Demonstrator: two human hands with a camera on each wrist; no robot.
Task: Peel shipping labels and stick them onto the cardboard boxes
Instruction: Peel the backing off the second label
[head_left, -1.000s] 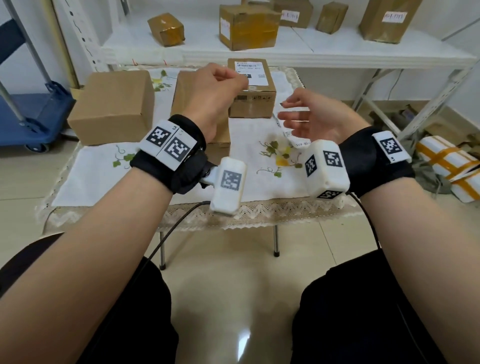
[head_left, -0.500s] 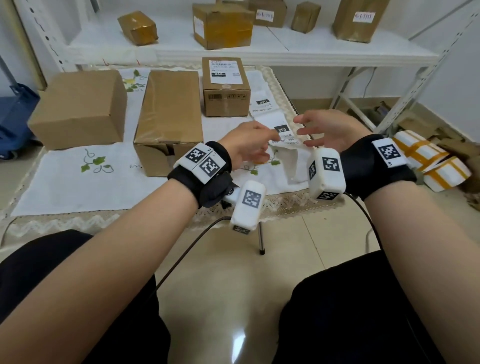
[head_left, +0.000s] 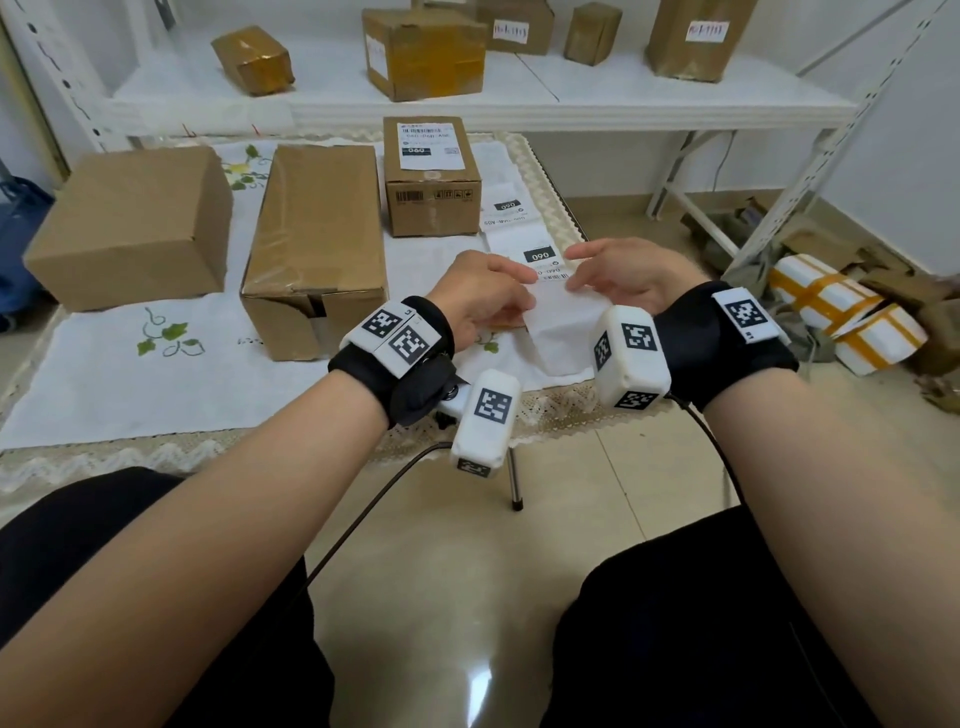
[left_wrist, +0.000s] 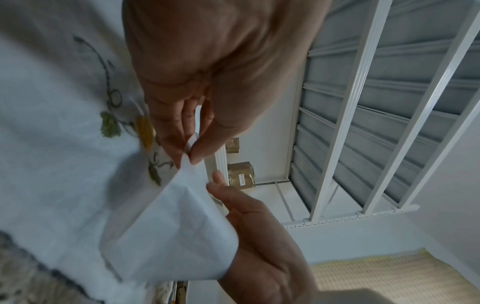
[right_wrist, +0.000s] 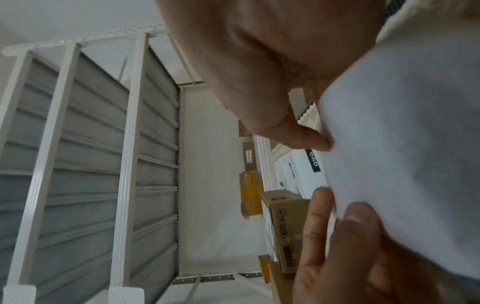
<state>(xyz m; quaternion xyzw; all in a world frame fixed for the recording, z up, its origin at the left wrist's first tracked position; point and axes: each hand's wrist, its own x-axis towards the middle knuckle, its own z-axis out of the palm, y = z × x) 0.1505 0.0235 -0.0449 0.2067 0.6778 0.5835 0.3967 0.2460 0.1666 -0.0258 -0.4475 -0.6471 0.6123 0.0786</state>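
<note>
A white label strip (head_left: 558, 325) lies over the table's right front edge, with printed "060" labels (head_left: 537, 254) further back. My left hand (head_left: 524, 283) pinches the strip's near corner (left_wrist: 189, 152) between thumb and fingertips. My right hand (head_left: 571, 270) holds the same sheet from the right, its thumb (right_wrist: 320, 142) pressed on the paper, the other fingers mostly hidden behind it. Three cardboard boxes stand on the table: a plain one at the left (head_left: 130, 223), a long taped one in the middle (head_left: 317, 244), and a small box (head_left: 431, 208) bearing a label (head_left: 428, 145).
A white embroidered cloth (head_left: 156, 374) covers the low table. Behind it a white shelf (head_left: 519, 106) carries several taped parcels. White and orange taped packages (head_left: 841, 322) and scraps lie on the floor at the right. A blue cart (head_left: 15, 249) stands at the far left.
Both hands came down and right from in front of the boxes to the label strip. The left hand took hold of its corner and the right hand closed in on the sheet.
</note>
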